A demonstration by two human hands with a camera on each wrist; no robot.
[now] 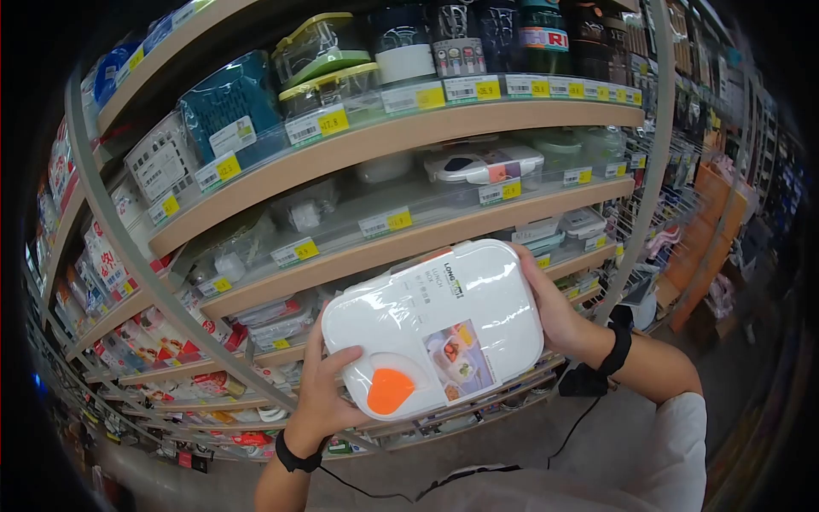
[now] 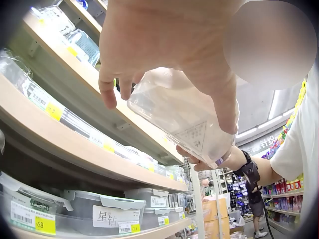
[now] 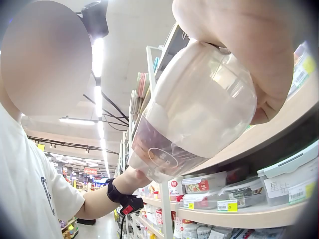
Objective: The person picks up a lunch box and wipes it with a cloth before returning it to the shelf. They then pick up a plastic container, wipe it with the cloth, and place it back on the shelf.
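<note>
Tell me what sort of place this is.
Likely a shop's housewares aisle: long pale wooden shelves, yellow-and-white paper price labels, and lidded clear plastic food containers along them.

from the person's head, facing forward and down, farthest back, over both bare hands, left (image 1: 328, 388) and right (image 1: 550, 311), and a white, rounded rectangular plastic box (image 1: 401, 328), toward long pale wood-edged shelves (image 1: 512, 117). from the left wrist, very close behind the left hand, facing along the box toward the right forearm, with shelving at picture left. from the right wrist, just as close, facing roughly the opposite way, toward the left forearm, with shelving at picture right. shared by both wrist views: box, shelving, white-clothed upper body (image 3: 30, 172).
</note>
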